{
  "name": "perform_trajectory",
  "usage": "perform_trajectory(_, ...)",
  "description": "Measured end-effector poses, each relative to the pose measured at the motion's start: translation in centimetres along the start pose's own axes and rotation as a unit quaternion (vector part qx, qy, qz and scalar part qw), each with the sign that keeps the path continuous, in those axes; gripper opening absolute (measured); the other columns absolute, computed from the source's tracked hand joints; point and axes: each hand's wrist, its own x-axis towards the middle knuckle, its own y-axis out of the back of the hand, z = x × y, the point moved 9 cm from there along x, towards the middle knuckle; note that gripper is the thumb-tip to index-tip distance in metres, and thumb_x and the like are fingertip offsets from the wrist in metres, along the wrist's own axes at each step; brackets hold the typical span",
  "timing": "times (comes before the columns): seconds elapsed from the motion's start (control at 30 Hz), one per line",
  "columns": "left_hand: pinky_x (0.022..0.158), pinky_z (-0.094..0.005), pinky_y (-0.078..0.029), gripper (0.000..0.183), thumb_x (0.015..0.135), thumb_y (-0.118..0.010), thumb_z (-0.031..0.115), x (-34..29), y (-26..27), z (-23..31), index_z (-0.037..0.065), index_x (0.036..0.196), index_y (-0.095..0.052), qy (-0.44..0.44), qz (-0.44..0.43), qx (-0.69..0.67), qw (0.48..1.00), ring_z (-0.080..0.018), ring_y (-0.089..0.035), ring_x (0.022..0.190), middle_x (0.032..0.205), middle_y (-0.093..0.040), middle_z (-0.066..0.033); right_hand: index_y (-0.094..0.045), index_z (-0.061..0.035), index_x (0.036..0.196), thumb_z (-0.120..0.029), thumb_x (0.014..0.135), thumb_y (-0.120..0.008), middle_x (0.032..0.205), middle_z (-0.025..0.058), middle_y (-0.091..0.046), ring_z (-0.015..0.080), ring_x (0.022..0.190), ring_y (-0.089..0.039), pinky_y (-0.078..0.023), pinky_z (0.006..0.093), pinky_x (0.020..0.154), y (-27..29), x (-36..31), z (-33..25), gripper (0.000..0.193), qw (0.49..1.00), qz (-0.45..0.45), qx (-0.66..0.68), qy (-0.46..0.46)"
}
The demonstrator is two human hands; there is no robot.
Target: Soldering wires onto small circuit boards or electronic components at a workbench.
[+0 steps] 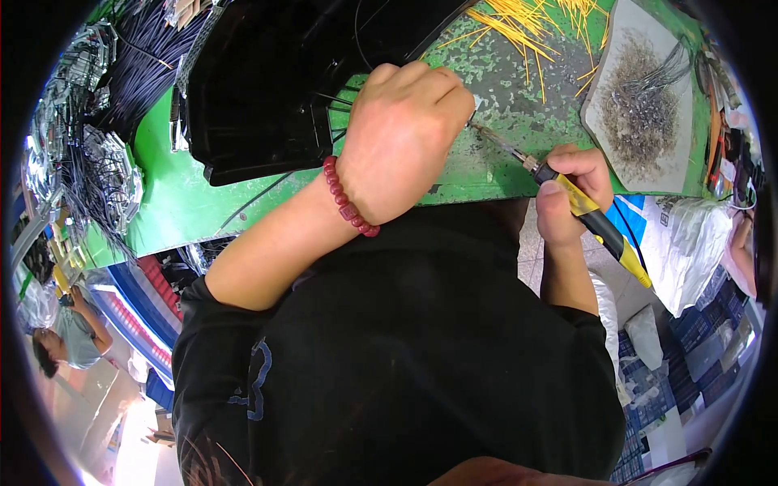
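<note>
My right hand point(574, 190) grips a yellow and black soldering iron point(596, 215), its metal tip slanting up and left toward the fingertips of my other hand. Back of the hand up, my left hand point(405, 134) is closed over the green worktop point(502, 174); a red bead bracelet point(344, 201) circles its wrist. Thin black wires point(339, 104) run from the left under this hand, and a small pale bit shows by its fingers near the iron's tip. What the left fingers pinch is hidden. A large glossy black tray-like piece point(259, 97) lies just left of it.
Yellow wires point(515, 28) lie scattered at the far side. A grey board point(604, 121) with crumbly residue and fine wire stands right. Bundled dark wires point(154, 61) and metal-ended pieces point(105, 174) crowd the left. A white bag point(685, 251) hangs below right; another person point(73, 340) is far left.
</note>
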Motion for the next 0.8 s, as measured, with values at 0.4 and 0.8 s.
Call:
perform_trajectory(0.4,0.071,-0.0354,-0.043,0.014,0.07,-0.07,0.002,-0.05,-0.09,0.01,0.007,0.079,-0.061,0.001,-0.015,0.01,1.0,-0.0241,-0.058,0.081,0.087,-0.062,-0.0032,-0.054,-0.0017,0.092,-0.022,0.08,-0.074,0.083,0.0073,-0.057,0.0107,0.069,-0.048,-0.037,0.0241,0.062,0.37,0.05,-0.26,0.031,0.998,0.032,0.029,0.041)
perform_trajectory(0.8,0.07,-0.0355,-0.042,0.014,0.07,-0.07,0.003,-0.14,-0.22,0.21,0.006,0.08,-0.061,-0.011,0.0,0.016,1.0,-0.0242,-0.058,0.079,0.086,-0.061,-0.0036,-0.053,-0.0014,0.089,-0.028,0.08,-0.076,0.079,0.0067,-0.055,0.0105,0.066,-0.045,-0.033,0.0246,0.057,0.11,0.14,-0.18,0.036,0.999,0.011,0.024,0.037)
